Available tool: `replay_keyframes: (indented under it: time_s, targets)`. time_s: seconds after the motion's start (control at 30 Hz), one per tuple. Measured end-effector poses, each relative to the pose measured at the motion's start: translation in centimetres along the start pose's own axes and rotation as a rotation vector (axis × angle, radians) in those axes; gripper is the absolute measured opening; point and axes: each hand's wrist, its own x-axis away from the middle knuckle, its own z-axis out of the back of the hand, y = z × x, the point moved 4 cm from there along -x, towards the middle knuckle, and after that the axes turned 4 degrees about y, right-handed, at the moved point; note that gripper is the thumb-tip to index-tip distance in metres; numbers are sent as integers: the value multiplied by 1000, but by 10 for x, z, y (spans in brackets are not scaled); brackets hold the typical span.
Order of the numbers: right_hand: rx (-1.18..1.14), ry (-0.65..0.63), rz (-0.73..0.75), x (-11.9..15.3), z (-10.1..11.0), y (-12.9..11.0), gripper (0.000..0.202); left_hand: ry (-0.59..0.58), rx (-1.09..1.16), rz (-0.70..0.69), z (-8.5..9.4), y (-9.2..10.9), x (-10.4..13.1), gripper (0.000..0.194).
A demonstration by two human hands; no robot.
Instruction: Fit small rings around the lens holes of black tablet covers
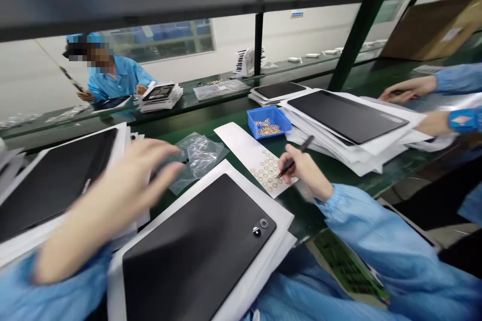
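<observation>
black tablet (196, 251) on white sheets (116, 288), near, at centre
a second tablet (48, 175) lies to its left; the left hand (130, 178) hangs by that one's right edge, fingers parted, holding nothing that shows. farther right, a white strip (238, 144); over it the right hand (303, 166), fingers closed on a slim black tool (307, 143). beyond, a blue tray (270, 135). small rings (265, 164) lie on strip and tray. pale lettering (86, 185) on the second tablet is too blurred to read.

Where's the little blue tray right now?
In the head view, the blue tray sits on the green bench, right of centre, between the white strip and the paper stack topped by a black tablet panel.
</observation>
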Motion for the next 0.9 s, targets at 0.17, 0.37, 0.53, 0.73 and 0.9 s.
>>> replay_keyframes:
  time_s: [0.17, 0.37, 0.53, 0.73, 0.9]
  targets:
    - [49, -22, -22, -31, -22, 6, 25, -299, 133, -444, -120, 88, -50, 25]
    - [137, 44, 59, -40, -25, 22, 23, -398, 106, -479, -158, 75, -59, 33]
    - [209, 57, 104, -39, -24, 24, 23, -484, 87, -458, -156, 71, -51, 39]
    - [229, 43, 150, -38, -27, 24, 24, -524, 59, -423, -159, 75, -50, 39]
    - [162, 11, 194, -40, -27, 22, 32, -523, 26, -421, -157, 78, -49, 38]
